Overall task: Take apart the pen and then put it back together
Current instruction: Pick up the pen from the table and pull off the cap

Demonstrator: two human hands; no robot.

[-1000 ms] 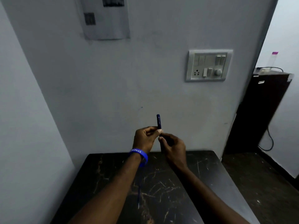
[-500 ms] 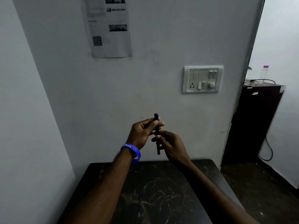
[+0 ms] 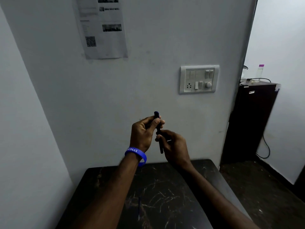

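Observation:
A dark blue pen [image 3: 161,147] stands almost upright in the air above the table's far edge. My left hand [image 3: 143,133], with a blue wristband, pinches the pen's upper end between thumb and fingers; only the tip of that end [image 3: 156,113] shows above the thumb. My right hand [image 3: 175,146] grips the pen's middle, and the lower end sticks out below its fingers. A thin blue pen part [image 3: 139,206] lies on the table between my forearms.
The dark marble table [image 3: 165,187] fills the lower middle, against a grey wall with a paper notice [image 3: 102,27] and a switch panel [image 3: 199,79]. A dark cabinet [image 3: 252,119] with a bottle stands at the right, beside a cable.
Both hands and the pen have risen in view as the camera tilted up. The right hand has closed around the pen's middle, and more of the lower barrel now shows.

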